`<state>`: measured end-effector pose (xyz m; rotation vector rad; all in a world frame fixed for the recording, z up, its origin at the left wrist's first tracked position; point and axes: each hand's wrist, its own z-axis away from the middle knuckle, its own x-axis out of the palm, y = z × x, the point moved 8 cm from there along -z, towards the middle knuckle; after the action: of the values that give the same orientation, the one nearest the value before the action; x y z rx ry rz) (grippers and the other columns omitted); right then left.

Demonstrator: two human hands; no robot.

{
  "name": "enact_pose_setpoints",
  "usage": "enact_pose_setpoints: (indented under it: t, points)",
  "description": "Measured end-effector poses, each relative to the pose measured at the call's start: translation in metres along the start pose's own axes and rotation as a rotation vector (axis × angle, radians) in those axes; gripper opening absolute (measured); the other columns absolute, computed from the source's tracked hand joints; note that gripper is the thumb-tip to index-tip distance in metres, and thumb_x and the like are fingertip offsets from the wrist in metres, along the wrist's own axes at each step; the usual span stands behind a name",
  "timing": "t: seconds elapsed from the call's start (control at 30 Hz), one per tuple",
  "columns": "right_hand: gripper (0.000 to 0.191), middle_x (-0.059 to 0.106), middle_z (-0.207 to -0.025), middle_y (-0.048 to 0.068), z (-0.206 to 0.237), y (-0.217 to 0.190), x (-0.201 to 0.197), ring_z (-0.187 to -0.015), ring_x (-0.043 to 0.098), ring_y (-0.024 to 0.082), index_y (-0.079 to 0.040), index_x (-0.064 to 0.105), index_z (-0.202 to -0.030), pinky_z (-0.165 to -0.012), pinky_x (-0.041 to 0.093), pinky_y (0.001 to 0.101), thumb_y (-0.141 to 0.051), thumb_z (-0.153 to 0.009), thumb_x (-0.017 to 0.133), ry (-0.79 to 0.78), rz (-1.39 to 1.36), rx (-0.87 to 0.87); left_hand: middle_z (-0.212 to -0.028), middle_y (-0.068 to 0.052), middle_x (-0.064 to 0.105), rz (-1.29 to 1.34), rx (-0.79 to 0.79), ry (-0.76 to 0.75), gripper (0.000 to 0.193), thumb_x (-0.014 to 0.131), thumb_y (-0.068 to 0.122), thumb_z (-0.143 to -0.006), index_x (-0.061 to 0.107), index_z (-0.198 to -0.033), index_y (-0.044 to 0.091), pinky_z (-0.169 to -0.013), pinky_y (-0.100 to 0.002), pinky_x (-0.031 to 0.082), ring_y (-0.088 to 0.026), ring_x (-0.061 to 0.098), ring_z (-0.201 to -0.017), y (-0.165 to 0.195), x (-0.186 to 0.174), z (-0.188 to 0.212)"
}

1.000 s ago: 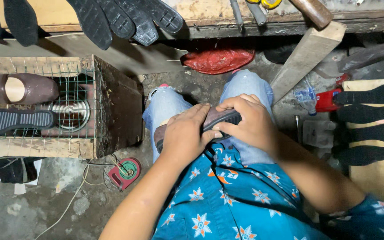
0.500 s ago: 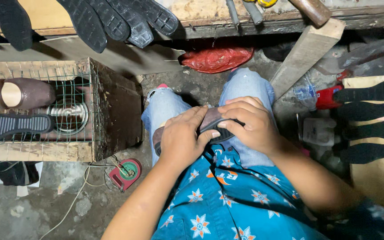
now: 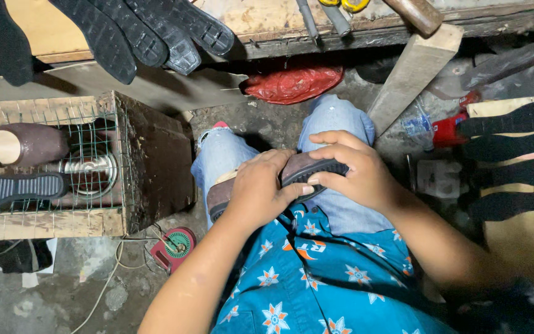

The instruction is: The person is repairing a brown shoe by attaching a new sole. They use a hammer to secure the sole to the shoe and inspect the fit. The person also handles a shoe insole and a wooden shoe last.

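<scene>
Over lap: left hand [image 3: 259, 188], right hand [image 3: 348, 170] fingers clasp brown shoe [image 3: 307, 168].

A brown shoe [image 3: 307, 173] with a dark ridged sole lies sideways across the person's lap, on the blue jeans. Both hands cover its middle.

You wear a blue short-sleeved shirt [image 3: 316, 278] patterned with white-and-orange stars, faded, ripped light-blue jeans [image 3: 335, 124], and bare forearms.
</scene>
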<state>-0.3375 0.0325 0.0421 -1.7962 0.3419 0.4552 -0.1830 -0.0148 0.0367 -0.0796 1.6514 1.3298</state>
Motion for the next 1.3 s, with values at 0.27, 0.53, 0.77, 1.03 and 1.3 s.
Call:
enact_pose_setpoints:
  t: [0.27, 0.53, 0.77, 1.03, 1.3]
  points:
    - [0.019, 0.074, -0.112, 0.013, 0.007, -0.005, 0.003, -0.112, 0.070, 0.030, 0.000, 0.069, -0.094, -0.100, 0.054, 0.0390, 0.000, -0.079, 0.080, 0.124, 0.054, -0.118, -0.119, -0.019, 0.070, 0.018, 0.010, 0.035, 0.067, 0.084, 0.042, -0.072, 0.067, -0.122, 0.001, -0.096, -0.049, 0.047, -0.039, 0.064, -0.112, -0.001, 0.001, 0.001]
    - [0.035, 0.077, -0.106, 0.011, 0.013, 0.032, 0.007, -0.101, 0.073, 0.014, -0.002, 0.062, -0.104, -0.091, 0.059, 0.0306, -0.002, -0.077, 0.085, 0.100, -0.283, 0.252, -0.115, -0.018, 0.070, -0.046, -0.019, -0.009, 0.065, 0.083, 0.043, -0.072, 0.067, -0.120, 0.003, -0.098, -0.051, 0.045, -0.038, 0.064, -0.110, 0.008, 0.005, 0.001]
    - [0.039, 0.074, -0.115, 0.016, 0.010, 0.029, -0.005, -0.109, 0.070, 0.022, 0.001, 0.063, -0.109, -0.096, 0.055, 0.0332, -0.002, -0.076, 0.083, 0.017, -0.193, 0.165, -0.111, -0.013, 0.073, -0.011, 0.028, -0.068, 0.060, 0.082, 0.046, -0.073, 0.069, -0.119, 0.010, -0.107, -0.062, 0.037, -0.034, 0.066, -0.111, 0.015, 0.014, -0.015]
    - [0.016, 0.072, -0.124, 0.017, 0.024, 0.024, -0.010, -0.116, 0.071, 0.026, 0.003, 0.071, -0.099, -0.101, 0.056, 0.0339, 0.004, -0.084, 0.076, 0.129, -0.049, 0.035, -0.111, -0.014, 0.073, -0.004, 0.069, -0.026, 0.058, 0.081, 0.046, -0.076, 0.069, -0.118, 0.008, -0.105, -0.060, 0.038, -0.035, 0.066, -0.111, 0.012, 0.015, -0.017]
    - [0.030, 0.077, -0.112, 0.014, 0.024, 0.047, -0.008, -0.108, 0.073, 0.017, -0.001, 0.063, -0.102, -0.097, 0.058, 0.0331, 0.001, -0.080, 0.084, 0.115, -0.241, 0.220, -0.111, -0.014, 0.073, -0.005, 0.082, 0.036, 0.056, 0.081, 0.044, -0.076, 0.069, -0.116, 0.007, -0.108, -0.061, 0.037, -0.034, 0.067, -0.109, 0.023, 0.011, -0.011]
